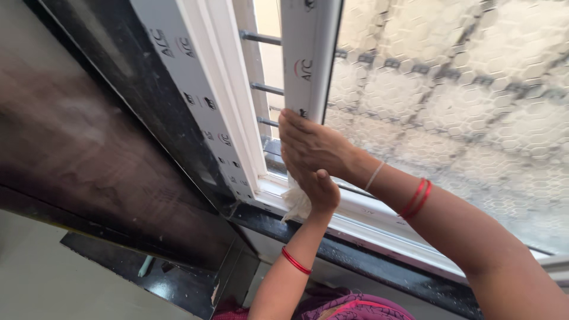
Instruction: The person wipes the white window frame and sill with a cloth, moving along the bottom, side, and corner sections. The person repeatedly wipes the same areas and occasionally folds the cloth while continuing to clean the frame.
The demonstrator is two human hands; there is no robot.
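Observation:
My right hand (311, 145) reaches in from the right and grips the lower edge of the white sliding window sash (305, 53), with the fingers curled round its side. Just below it, my left hand (320, 191) comes up from the bottom and holds a crumpled white cloth (296, 205) against the bottom track (370, 208) of the window frame. Both wrists carry red bangles. The cloth is partly hidden under the left palm. The two hands touch or nearly touch each other.
The sash holds frosted, honeycomb-patterned glass (462, 89). Left of it stands the white outer frame (201, 89), and grey horizontal bars (261, 38) show through the open gap. A black stone sill (367, 261) runs below. A dark brown panel (77, 136) fills the left.

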